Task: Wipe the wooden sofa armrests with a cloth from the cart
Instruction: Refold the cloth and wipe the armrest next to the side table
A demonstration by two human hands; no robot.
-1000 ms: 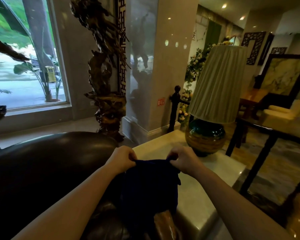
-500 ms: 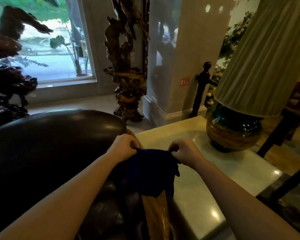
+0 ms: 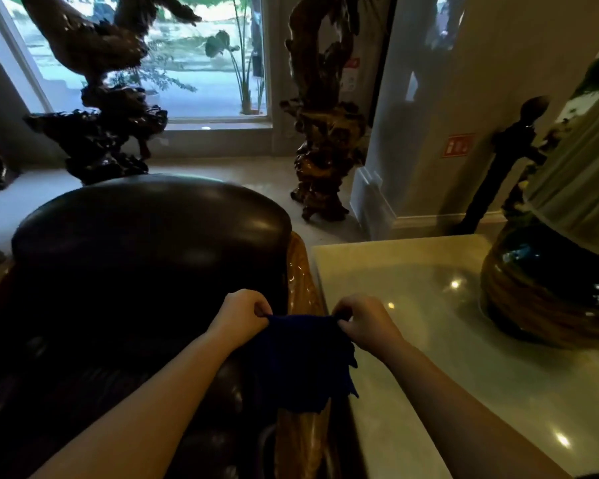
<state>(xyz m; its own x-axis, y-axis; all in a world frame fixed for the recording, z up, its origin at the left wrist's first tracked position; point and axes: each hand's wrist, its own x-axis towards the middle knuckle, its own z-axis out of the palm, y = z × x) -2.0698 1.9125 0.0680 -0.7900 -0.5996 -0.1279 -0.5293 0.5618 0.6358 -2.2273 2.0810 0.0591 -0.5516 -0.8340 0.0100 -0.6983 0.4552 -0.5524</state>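
Cloth, dark blue and limp, hangs between the two hands, its top edge pulled taut and the rest drooping in loose folds. The left hand is closed, thumb and fingers pinching one upper corner; the right hand is closed the same way on the other corner. Directly beneath the hands and the hanging cloth runs the glossy wooden armrest, amber and curved, stretching away from the hands toward the sofa back. The cloth looks light and soft, likely to bunch or slip unless gathered; folding it into a pad and pressing it flat under one palm would probably give better contact on the rounded, polished wood than holding it by the corners. Left of the left hand bulges the dark leather sofa back. Right of the right hand lies a pale stone table, and beyond that hand stands a lamp with a rounded glazed base, close enough to mind during long strokes.
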